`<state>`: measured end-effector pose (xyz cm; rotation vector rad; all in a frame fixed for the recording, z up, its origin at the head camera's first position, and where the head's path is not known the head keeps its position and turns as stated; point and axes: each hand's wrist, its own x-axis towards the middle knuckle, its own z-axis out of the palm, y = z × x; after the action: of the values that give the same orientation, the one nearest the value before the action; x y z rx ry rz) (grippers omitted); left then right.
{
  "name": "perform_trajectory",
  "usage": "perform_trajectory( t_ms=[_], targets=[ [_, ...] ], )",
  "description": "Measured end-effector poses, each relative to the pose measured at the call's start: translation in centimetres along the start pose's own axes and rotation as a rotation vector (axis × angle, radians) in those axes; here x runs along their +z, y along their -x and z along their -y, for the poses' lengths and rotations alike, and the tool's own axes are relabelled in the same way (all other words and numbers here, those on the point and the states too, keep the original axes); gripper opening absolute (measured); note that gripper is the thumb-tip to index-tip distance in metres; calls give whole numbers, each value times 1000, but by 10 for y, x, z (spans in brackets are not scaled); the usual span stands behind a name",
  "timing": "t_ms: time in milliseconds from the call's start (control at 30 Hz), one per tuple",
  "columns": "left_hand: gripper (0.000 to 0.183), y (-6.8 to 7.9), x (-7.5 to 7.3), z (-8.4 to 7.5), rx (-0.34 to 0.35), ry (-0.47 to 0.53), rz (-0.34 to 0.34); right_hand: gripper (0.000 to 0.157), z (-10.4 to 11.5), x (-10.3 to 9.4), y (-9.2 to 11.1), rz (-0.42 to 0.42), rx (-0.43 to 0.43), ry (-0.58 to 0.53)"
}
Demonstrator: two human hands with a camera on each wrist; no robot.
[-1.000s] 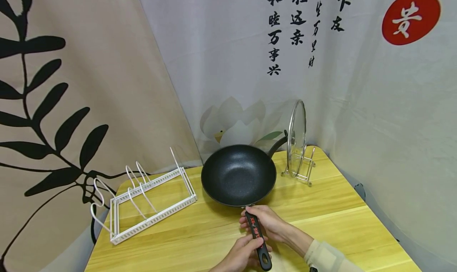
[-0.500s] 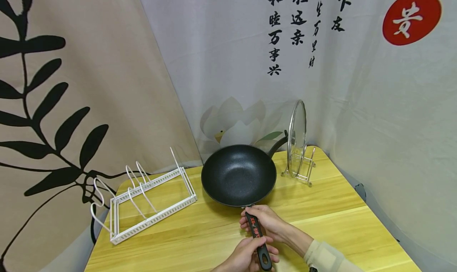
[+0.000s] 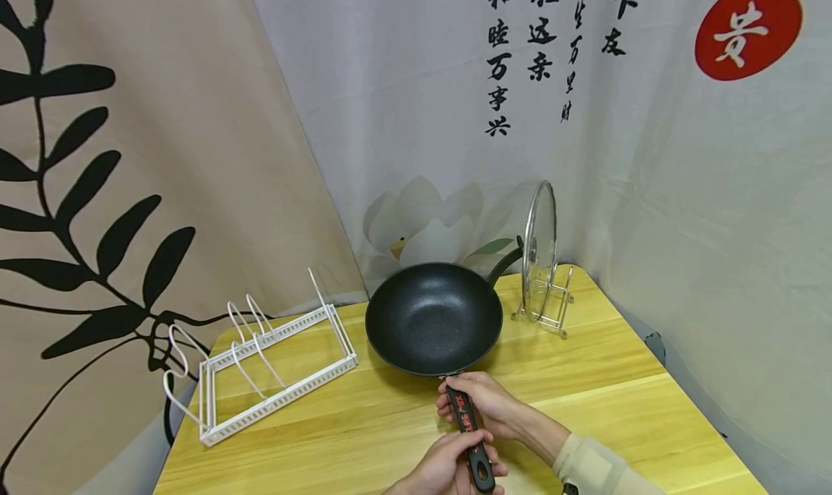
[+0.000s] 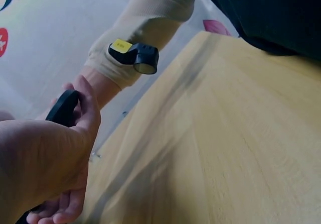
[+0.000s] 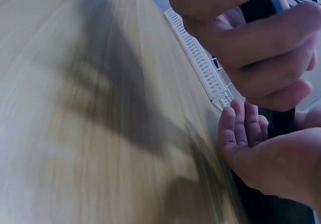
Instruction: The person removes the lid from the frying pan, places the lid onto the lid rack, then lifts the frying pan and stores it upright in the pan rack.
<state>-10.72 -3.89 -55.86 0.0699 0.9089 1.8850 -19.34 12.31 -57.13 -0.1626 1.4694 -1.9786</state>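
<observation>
A black wok (image 3: 434,320) faces me in the middle of the head view, its long handle (image 3: 469,431) pointing toward me. Where the handle meets the pan, my right hand (image 3: 490,405) grips it, with the thumb on top and fingers curled underneath. Closer to the handle's end, my left hand (image 3: 448,462) holds it between the thumb above and loosely bent fingers below. The right wrist view shows my right fingers (image 5: 271,43) around the black handle, with my left hand (image 5: 281,158) beside them. Whether the wok touches the table cannot be seen.
A white rack (image 3: 279,401) with upright loops stands on the wooden table (image 3: 624,415) at left. At back right, a glass lid (image 3: 541,253) stands upright in a wire holder (image 3: 559,307), close to the wok's small rear handle (image 3: 505,265). Printed curtains (image 3: 416,105) hang behind.
My left hand has shifted slightly to the right on the handle, and its fingers now show more beyond the handle's right side. The wok and right hand stay in place.
</observation>
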Motion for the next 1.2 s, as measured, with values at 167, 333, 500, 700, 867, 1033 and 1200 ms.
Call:
perform_trajectory(
  t_ms=[167,333,500,700,867,1033,1200],
  targets=[
    [19,0,0,0,-6,41,9,37,0,-1,-1,25,7,-31],
    [20,0,1,1,-22,49,21,38,2,0,-1,51,27,-59],
    [16,-1,1,2,-20,73,34,36,3,3,-2,39,49,-80],
    [13,-1,2,3,4,113,28,34,3,6,-4,17,62,-102],
    [13,-3,2,3,19,103,34,30,5,9,-4,5,76,-114],
    [15,-3,3,3,21,97,42,29,6,10,-4,-2,90,-135],
    [13,-3,3,4,3,108,31,25,7,11,-5,13,109,-167]
  ],
)
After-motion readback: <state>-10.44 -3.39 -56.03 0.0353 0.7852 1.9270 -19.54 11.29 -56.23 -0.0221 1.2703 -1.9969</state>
